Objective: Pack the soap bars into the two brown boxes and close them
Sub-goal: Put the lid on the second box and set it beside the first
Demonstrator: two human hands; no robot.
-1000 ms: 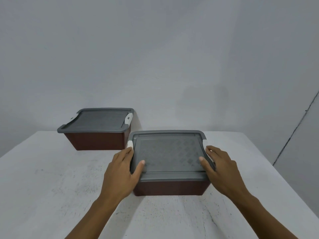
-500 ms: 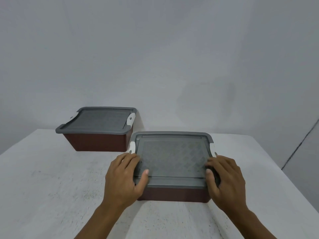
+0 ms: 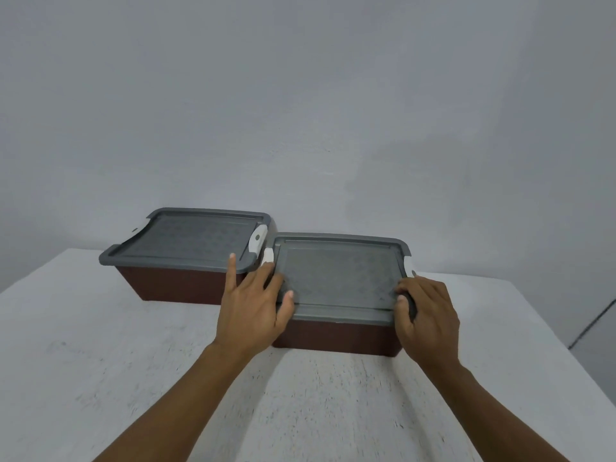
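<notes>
Hands first: the left hand [image 3: 253, 308] lies spread over the left edge of the near lid [image 3: 340, 278], thumb flat on top and fingers mostly straight, pressing rather than clutching. The right hand [image 3: 430, 311] is curled round the lid's opposite near corner, thumb on top and fingers wrapped over the rim. Between the two palms sits the near box [image 3: 333, 338], its brown wall resting on the table [image 3: 100, 361], lid apparently flat. To finish this well, it looks wise to press down evenly on both sides, then walk the fingers forward to the white latch [image 3: 268, 256] just past the left fingertips and its twin [image 3: 409, 265] just beyond the right knuckles, snapping each down. Uneven pressure could pop one side up. Beyond the left index finger the far box [image 3: 173, 285] stands, its corner close against the near one, and the far lid [image 3: 193, 238] is on, with a clip [image 3: 258, 238] down on the side nearest the hands. The count: two boxes, two lids, three white latches plainly seen, a fourth barely showing, and no soap bars visible, since the lids hide what is inside.
</notes>
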